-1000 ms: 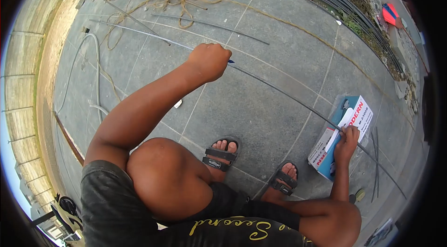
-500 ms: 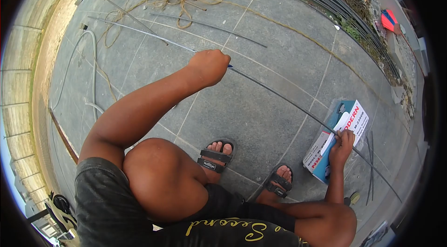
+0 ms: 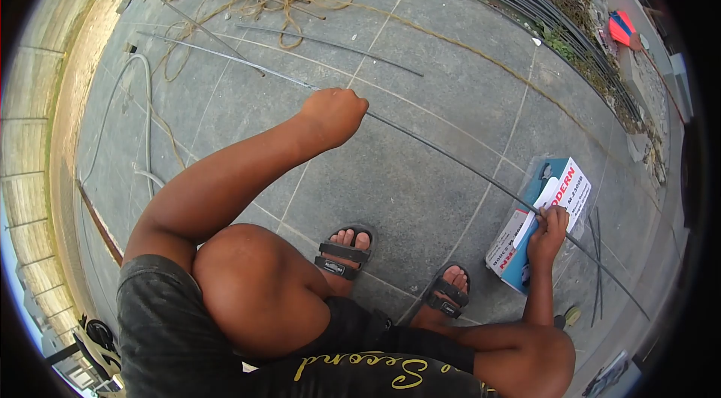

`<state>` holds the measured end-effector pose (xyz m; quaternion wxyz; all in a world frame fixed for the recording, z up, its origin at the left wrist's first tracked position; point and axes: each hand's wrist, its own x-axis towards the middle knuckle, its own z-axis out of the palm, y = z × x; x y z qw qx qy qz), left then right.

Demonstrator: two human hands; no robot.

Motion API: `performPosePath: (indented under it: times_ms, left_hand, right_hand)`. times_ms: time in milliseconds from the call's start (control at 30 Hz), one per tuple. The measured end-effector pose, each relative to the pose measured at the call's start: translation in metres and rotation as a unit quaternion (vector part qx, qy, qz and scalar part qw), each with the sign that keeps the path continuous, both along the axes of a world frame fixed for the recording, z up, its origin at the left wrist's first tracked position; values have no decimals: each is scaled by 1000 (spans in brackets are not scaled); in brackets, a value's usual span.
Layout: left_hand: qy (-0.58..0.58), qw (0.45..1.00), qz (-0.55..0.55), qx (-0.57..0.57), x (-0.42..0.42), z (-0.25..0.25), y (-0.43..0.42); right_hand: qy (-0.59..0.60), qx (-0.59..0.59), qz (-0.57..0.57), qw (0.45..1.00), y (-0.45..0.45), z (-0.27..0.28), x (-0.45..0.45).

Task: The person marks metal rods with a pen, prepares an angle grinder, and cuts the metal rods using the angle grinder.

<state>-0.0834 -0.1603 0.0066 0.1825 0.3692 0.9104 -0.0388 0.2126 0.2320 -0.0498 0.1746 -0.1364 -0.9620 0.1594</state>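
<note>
A long, thin dark steel rod [image 3: 451, 156] runs slantwise from my left fist to the lower right, past the box. My left hand [image 3: 335, 117] is closed around its upper end. From the other side of that fist a pale, shiny narrow strip [image 3: 248, 62] continues to the upper left; whether it is a measuring tape I cannot tell. My right hand [image 3: 549, 233] pinches the rod between thumb and fingers above a teal and white cardboard box [image 3: 517, 248] marked MODERN M-2300B. Whatever lies inside the left fist is hidden.
Behind my left hand, another rod [image 3: 338, 51] and a tangled rope [image 3: 282, 4] lie on grey tiles. A bundle of long bars [image 3: 578, 34] lines the far edge. A grey hose [image 3: 147, 97] curves at left. Short rods [image 3: 598, 270] lie right of the box. My sandalled feet [image 3: 345, 248] are below.
A small blue bit that showed beside my left fist is now out of sight. The view has shifted slightly; both hands keep their hold on the rod.
</note>
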Motion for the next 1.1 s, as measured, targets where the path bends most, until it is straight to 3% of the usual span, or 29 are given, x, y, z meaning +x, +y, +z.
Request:
performPosePath:
  times_ms: [167,367,1100]
  left_hand:
    - [-64,995,10,-80,-2,20,3]
    - [-26,999,44,-13,-13,18,2]
    - [-24,999,-25,-39,-6,8,7]
  right_hand:
    - [-7,2,-1,1000,-2,1,0]
    - [-6,5,-3,1000,1,-2,1]
    - [-5,9,-1,1000,-2,1,-2]
